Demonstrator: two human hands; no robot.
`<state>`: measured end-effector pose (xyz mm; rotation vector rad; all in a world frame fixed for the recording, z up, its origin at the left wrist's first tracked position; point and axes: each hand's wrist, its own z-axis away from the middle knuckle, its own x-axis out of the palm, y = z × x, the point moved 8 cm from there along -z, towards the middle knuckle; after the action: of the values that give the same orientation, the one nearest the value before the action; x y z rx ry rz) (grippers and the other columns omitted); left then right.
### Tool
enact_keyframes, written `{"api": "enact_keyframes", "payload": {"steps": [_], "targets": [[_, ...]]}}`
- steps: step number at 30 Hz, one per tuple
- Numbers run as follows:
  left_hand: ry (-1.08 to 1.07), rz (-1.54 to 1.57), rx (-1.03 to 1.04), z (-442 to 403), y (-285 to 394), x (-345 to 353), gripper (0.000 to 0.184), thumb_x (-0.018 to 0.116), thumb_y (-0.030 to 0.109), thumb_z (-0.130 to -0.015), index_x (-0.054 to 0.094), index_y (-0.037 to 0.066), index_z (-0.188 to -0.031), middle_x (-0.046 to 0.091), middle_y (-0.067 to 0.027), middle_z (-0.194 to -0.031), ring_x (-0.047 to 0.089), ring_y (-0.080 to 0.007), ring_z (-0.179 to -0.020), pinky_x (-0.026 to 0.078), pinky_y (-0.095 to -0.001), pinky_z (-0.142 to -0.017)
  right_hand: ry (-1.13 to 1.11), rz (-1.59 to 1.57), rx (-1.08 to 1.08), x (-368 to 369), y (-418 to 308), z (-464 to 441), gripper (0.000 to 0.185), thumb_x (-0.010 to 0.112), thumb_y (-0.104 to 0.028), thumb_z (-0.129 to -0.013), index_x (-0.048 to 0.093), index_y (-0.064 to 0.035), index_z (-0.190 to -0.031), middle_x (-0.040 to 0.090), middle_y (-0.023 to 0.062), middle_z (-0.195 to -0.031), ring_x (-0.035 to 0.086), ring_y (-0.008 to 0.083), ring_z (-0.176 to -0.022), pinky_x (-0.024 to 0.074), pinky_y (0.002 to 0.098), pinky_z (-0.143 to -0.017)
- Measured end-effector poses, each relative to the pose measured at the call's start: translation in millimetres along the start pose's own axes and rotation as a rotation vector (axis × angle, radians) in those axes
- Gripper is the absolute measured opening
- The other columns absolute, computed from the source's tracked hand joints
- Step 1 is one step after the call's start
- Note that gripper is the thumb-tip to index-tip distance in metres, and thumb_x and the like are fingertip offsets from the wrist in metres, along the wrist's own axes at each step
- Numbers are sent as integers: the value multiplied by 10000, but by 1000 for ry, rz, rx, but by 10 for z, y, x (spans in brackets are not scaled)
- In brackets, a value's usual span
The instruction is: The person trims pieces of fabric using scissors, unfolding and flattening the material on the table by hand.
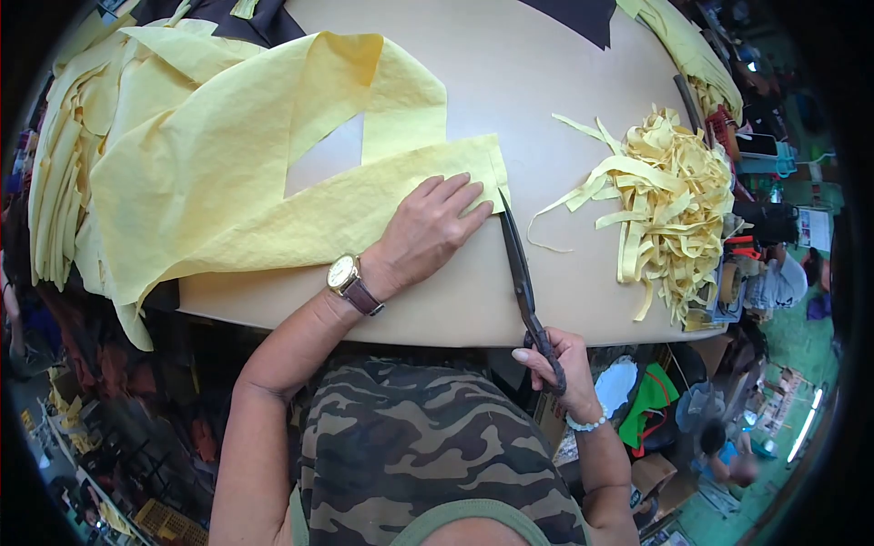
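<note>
Yellow fabric (200,173) lies across the left and middle of the table, folded over itself, with one end reaching to the right. My left hand (432,227) rests flat on that end, fingers stretched out and pressing on the cloth. Black scissors (521,282) are gripped by the handles in my right hand (564,364), just past the table's front edge. Their tips touch the fabric's right end, where a narrow strip is partly cut along the edge. The blades look nearly closed.
A heap of yellow fabric strips (674,205) sits at the table's right side. Stacked yellow cloth (64,200) hangs over the left edge. Dark cloth (574,18) lies at the far edge of the pale table (537,82). Another person (728,464) is at lower right.
</note>
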<state>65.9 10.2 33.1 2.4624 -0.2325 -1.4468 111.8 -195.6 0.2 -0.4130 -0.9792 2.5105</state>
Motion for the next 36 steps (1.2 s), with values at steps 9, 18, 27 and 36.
{"api": "enact_keyframes", "payload": {"steps": [9, 18, 27, 36], "targets": [[3, 31, -5, 0, -1, -9, 235, 541, 75, -743, 601, 56, -969, 584, -121, -1050, 558, -266, -1023, 459, -385, -844, -36, -102, -18, 20, -91, 0, 237, 697, -158, -754, 503, -40, -685, 490, -23, -536, 465, 38, -413, 373, 169, -388], [11, 43, -2, 28, -4, -12, 235, 543, 79, -745, 602, 63, -971, 587, -119, -1054, 558, -261, -1023, 457, -381, -843, -50, -72, -44, 25, -152, -91, 231, 692, -155, -760, 509, -31, -691, 488, -26, -540, 464, 39, -410, 372, 169, -383], [9, 51, 0, 28, -5, -11, 245, 547, 83, -739, 603, 61, -976, 588, -121, -1057, 560, -265, -1019, 457, -385, -843, -32, -49, -29, 1, -51, -119, 245, 702, -160, -762, 508, -40, -672, 490, -31, -539, 463, 33, -399, 368, 162, -369], [66, 197, -150, -151, -237, -234, 166, 630, 127, -766, 629, 61, -919, 541, -144, -1162, 502, -283, -1105, 403, -352, -918, -32, -43, -65, -13, -21, -71, 275, 728, -165, -742, 494, -52, -651, 475, -35, -513, 461, 31, -399, 360, 162, -366]]}}
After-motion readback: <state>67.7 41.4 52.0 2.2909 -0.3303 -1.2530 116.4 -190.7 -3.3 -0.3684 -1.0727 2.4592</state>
